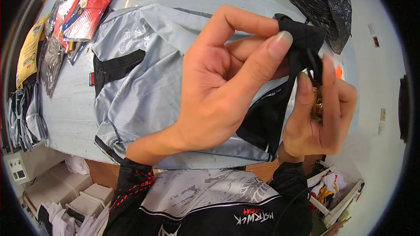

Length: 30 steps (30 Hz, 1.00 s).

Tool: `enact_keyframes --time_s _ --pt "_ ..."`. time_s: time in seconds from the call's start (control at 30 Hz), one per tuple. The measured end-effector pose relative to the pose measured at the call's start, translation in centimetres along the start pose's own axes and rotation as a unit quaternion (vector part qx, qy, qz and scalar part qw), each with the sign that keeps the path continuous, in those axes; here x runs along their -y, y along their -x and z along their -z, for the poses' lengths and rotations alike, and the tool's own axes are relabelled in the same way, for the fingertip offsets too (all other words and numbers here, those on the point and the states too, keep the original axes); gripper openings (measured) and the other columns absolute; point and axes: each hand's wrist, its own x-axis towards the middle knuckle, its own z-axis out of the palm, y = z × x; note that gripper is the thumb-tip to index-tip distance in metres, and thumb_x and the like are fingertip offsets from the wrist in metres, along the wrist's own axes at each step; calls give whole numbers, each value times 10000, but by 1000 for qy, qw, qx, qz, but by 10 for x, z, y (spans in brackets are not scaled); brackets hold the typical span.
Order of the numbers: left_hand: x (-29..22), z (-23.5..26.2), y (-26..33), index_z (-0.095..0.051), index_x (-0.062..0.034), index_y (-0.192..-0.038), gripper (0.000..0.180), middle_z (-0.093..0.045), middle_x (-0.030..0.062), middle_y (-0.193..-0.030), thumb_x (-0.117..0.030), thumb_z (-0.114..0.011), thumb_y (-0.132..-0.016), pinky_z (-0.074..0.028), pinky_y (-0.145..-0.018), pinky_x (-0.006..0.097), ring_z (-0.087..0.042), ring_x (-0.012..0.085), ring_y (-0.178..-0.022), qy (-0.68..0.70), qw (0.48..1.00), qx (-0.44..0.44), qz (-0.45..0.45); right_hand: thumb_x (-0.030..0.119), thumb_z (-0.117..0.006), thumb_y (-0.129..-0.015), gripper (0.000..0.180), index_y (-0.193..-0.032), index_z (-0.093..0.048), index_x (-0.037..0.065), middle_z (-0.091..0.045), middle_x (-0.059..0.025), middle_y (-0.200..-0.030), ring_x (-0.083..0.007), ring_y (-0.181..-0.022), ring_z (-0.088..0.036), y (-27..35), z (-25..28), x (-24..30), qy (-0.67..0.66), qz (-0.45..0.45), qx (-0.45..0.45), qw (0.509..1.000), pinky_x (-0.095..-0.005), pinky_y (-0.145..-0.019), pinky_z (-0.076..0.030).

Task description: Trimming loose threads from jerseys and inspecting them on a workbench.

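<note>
Above a pale grey tabletop, both hands pinch a black fabric strap: the left hand grips its top, the right hand its lower part, over a grey-and-black sports jersey; packaged garments lie beyond.

left hand — raised, thumb and forefinger pinched | right hand — raised, fingers curled

2 hands, 1 grey jersey, approx 4 bagged garments, 1 black bag
</note>
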Motion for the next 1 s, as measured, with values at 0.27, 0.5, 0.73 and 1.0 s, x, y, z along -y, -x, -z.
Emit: enact_keyframes --time_s 0.27,0.5,0.73,1.0 --pt "1 2 -3 -453 -88 -1100 130 -610 31 -832 -76 -491 -976 -344 -556 193 -425 34 -627 8 1000 -4 -9 -12 -651 -827 307 -1126 -631 -76 -583 -79 -856 -123 -721 -516 -3 6 -7 1 -41 -41 998 -206 -635 -386" --pt "1 -2 2 -447 -71 -1099 133 -612 37 -827 -74 -493 -974 -360 -563 197 -435 34 -632 -3 1000 -20 -6 -16 -666 -803 334 -1130 -630 -76 -573 -81 -834 -131 -727 -517 -2 -3 1 -83 -12 1 996 -218 -642 -395" --pt "2 2 -1 -442 -68 -1098 132 -610 40 -822 -76 -490 -976 -382 -580 196 -452 37 -646 -12 1000 3 -4 -43 -665 -798 306 -1102 -649 -70 -568 -73 -812 -131 -696 -521 -2 4 0 -24 -23 15 999 -226 -614 -397" --pt "0 4 -2 -459 -81 -1073 108 -610 27 -839 -91 -502 -974 -369 -565 184 -446 28 -639 -1 1000 9 -14 -8 -632 -840 281 -1110 -633 -88 -572 -69 -843 -118 -730 -508 -5 11 -4 -10 -58 -17 998 -205 -637 -356"
